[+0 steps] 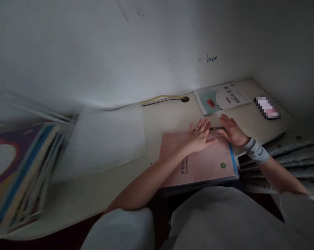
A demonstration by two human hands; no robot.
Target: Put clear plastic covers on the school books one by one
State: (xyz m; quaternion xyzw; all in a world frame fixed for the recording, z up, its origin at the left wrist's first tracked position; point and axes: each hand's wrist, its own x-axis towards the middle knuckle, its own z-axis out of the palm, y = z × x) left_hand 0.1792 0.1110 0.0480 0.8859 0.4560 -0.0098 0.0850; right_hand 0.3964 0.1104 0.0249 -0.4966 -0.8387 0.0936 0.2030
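A pink-covered book (211, 163) with a blue spine strip lies at the desk's front edge, on top of what looks like a stack. Over its far part rests my left hand (200, 137), fingers stretched out and holding nothing. At the book's far right corner is my right hand (233, 132), open with the fingers spread and slightly blurred; a grey band circles that wrist. Between the hands a dark strip shows along the book's far edge, too small to name. Whether the right palm touches the cover I cannot tell.
Behind the hands lies a green-and-white booklet (222, 98), with a phone (266, 107) to its right. Cables run from a desk hole (185, 99) along the wall. A white sheet (105, 139) and a pile of books (18, 166) occupy the left. Folded fabric (284, 163) sits at right.
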